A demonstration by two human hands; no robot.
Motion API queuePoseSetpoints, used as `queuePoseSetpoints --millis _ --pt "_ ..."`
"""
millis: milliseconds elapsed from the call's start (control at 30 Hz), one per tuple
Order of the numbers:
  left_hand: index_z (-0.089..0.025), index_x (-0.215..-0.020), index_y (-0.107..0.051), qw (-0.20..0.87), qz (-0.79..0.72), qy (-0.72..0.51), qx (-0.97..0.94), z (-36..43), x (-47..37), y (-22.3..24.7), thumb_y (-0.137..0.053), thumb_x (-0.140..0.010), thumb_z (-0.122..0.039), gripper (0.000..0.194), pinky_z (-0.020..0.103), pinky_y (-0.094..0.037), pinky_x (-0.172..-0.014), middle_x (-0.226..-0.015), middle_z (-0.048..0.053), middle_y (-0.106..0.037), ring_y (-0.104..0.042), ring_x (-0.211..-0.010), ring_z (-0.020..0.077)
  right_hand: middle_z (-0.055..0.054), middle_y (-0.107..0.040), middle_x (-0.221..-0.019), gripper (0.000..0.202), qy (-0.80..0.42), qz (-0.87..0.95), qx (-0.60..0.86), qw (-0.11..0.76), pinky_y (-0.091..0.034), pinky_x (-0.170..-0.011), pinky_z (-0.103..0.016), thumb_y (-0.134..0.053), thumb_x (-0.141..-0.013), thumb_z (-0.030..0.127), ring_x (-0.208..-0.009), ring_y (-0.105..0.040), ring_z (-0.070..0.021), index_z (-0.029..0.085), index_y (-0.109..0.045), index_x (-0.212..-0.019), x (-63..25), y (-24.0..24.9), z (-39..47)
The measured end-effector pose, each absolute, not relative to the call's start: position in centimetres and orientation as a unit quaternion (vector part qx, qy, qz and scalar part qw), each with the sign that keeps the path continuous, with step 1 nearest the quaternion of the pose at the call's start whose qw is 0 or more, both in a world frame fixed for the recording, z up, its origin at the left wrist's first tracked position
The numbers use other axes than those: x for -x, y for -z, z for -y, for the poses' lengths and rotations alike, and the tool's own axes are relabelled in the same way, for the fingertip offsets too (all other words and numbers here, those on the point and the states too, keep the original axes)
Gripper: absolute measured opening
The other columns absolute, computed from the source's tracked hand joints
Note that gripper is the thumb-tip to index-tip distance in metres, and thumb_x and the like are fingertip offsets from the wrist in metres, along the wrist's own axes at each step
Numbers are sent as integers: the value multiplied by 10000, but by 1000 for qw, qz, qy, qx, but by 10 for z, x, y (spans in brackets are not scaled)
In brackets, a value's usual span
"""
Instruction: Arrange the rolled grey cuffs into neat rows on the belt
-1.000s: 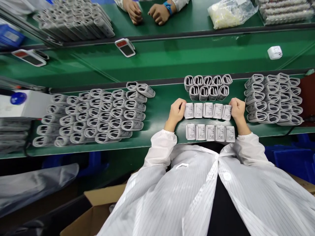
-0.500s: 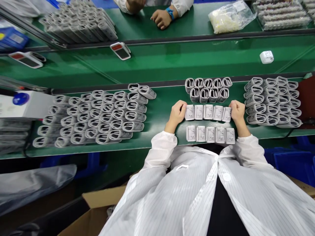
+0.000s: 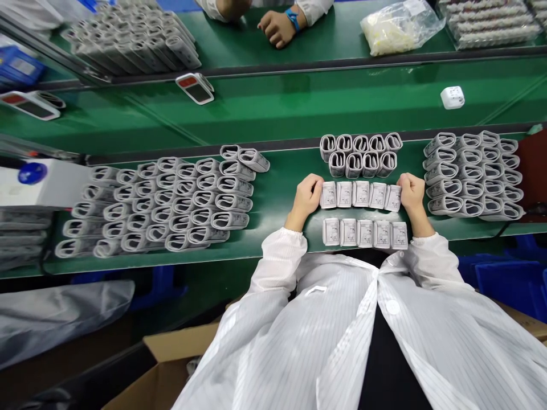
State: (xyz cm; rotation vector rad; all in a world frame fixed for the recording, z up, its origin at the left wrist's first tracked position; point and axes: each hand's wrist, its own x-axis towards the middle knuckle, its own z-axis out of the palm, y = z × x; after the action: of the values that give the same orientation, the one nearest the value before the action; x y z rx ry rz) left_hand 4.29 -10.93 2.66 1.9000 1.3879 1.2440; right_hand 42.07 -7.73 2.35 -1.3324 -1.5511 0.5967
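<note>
Several rolled grey blood pressure cuffs [image 3: 360, 195] stand side by side in a row, printed faces towards me. At the row's left end, my left hand [image 3: 308, 193] is closed with thumb and curled fingers against the outermost cuff. My right hand [image 3: 412, 191] is closed in the same way at the right end, so the row sits between both hands. Whether the row touches the table cannot be told. Closer to my body lies a second row of cuffs [image 3: 364, 233]. Beyond my hands, more rolled cuffs [image 3: 354, 164] stand in two rows with their looped ends up.
Large groups of cuffs stand on the left [image 3: 171, 205] and right [image 3: 470, 173] of the green table [image 3: 282, 219]. A green belt [image 3: 320, 97] carries devices with red panels [image 3: 195, 88] and a white block [image 3: 452, 97]. Across it rests another person's hand [image 3: 277, 28] near a plastic bag [image 3: 399, 28].
The red-panelled devices and the white block on the belt have moved left. My hands and the row between them have stayed in place; the view has shifted slightly.
</note>
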Motion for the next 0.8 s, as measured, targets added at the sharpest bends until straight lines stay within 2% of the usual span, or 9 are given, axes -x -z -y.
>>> queuePoseSetpoints --millis 800 --pt "-238 -921 -651 240 -514 -445 -692 109 -43 -27 -402 -1171 -650 541 395 -540 -835 -937 84 -735 -675 -884 223 2 -516 -568 736 -247 636 556 474 -331 -594 -357 -558 -1076 788 -553 -455 -160 240 -526 -586 -418 -31 80"
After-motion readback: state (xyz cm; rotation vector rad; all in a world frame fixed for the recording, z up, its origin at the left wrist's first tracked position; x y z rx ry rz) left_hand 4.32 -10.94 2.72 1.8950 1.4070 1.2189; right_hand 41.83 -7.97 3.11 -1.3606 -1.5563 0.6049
